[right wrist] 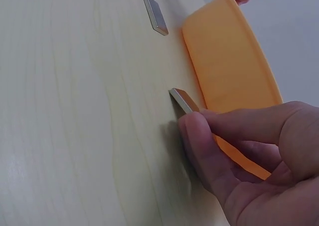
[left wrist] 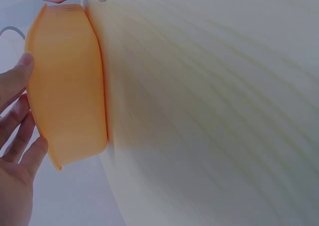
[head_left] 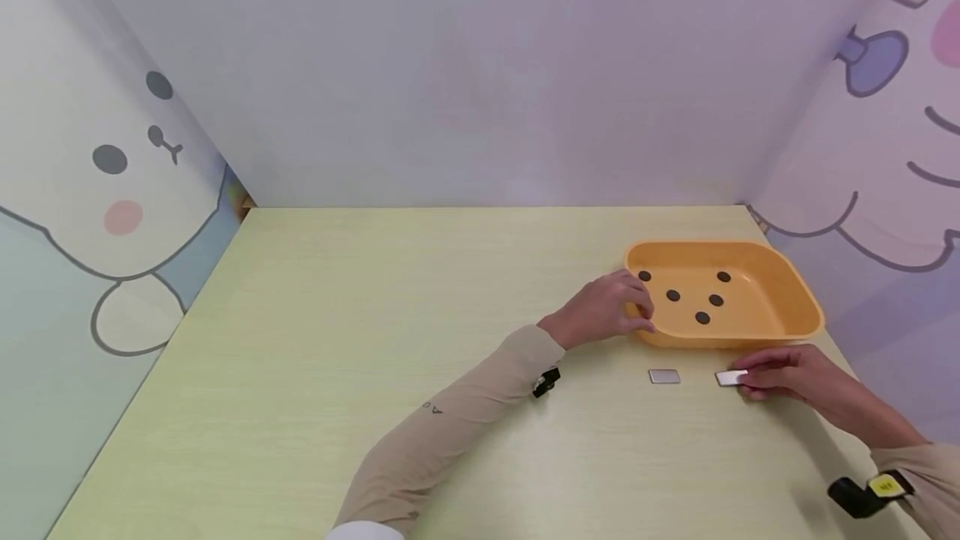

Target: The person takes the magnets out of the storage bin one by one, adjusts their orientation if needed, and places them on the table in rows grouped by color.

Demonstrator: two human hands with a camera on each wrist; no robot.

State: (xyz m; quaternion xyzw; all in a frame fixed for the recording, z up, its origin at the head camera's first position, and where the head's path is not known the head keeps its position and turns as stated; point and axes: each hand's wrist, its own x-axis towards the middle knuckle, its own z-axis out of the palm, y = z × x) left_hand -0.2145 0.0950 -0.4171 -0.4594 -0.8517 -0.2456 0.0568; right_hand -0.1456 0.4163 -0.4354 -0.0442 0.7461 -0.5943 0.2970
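Observation:
My left hand (head_left: 609, 307) is at the left end of an orange plastic basin (head_left: 806, 319). Its fingers curl over the rim, and in the left wrist view the thumb and fingertips meet that rim. Just in front of the basin, my right hand (head_left: 795, 375) pinches a small thin silver rectangular plate (right wrist: 183, 99) between thumb and fingers. One end of this plate sticks out, tilted close over the table; the other end is hidden by the fingers. To its left a second silver plate (head_left: 664, 377) lies flat on the table.
Several dark round spots (head_left: 716, 301) show on the basin's floor. The basin stands on a pale wooden table (head_left: 300, 357) near its back right corner. A plain wall (head_left: 480, 73) rises behind, and walls with cartoon drawings flank both sides.

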